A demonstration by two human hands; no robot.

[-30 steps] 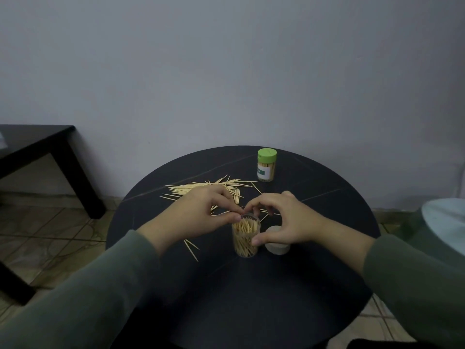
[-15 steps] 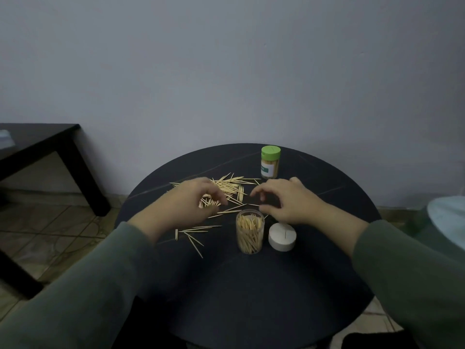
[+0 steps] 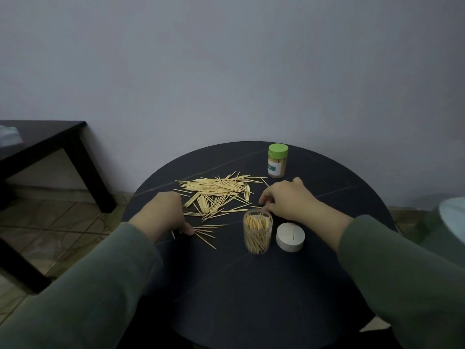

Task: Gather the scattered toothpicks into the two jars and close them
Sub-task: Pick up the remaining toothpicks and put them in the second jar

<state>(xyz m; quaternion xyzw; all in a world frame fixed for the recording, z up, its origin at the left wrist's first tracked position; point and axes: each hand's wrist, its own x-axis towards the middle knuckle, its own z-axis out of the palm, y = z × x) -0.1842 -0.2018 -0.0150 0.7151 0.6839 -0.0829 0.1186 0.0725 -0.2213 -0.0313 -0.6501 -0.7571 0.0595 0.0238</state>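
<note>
A clear open jar (image 3: 257,233), partly filled with toothpicks, stands mid-table with its white lid (image 3: 290,237) lying beside it on the right. At the back stands a second jar (image 3: 277,161) with a green lid on. Scattered toothpicks (image 3: 217,191) lie in a wide heap to the left of it. My left hand (image 3: 164,214) rests palm down on the table, its fingertips on a few loose toothpicks (image 3: 205,231) at the near left. My right hand (image 3: 286,199) reaches down behind the open jar, fingertips touching toothpicks at the heap's right edge.
The round black table (image 3: 251,285) stands against a pale wall. A dark low table (image 3: 45,139) stands to the left over a tiled floor. A pale rounded object (image 3: 453,217) sits at the right edge.
Both hands left the open jar's mouth and moved apart: the left went down-left onto the near toothpicks, the right went back to the heap's right edge.
</note>
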